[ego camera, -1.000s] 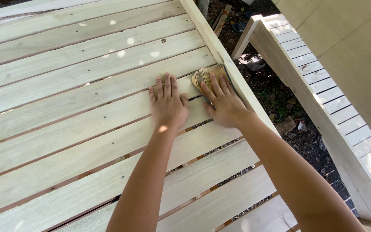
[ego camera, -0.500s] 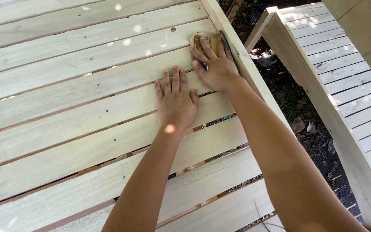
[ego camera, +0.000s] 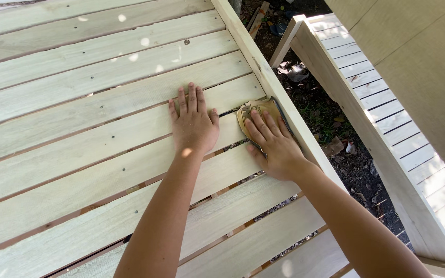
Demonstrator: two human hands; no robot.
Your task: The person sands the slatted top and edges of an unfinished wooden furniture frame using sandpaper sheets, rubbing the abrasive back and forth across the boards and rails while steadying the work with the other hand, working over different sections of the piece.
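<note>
A pale slatted wooden panel fills most of the view, its boards running left to right. My left hand lies flat on one slat, fingers spread, holding nothing. Just to its right, my right hand presses a folded piece of brown sandpaper onto the slat. The sandpaper lies against the panel's diagonal side rail. My fingers cover the lower half of the sandpaper.
A second slatted wooden frame stands to the right, leaning near a tan wall. Between the two frames is dark soil with dry leaves and litter. Dark gaps show between the lower slats.
My right hand slid the sandpaper up the rail and has come back down toward me. The left hand stays flat on the slats; the camera view shifted a little.
</note>
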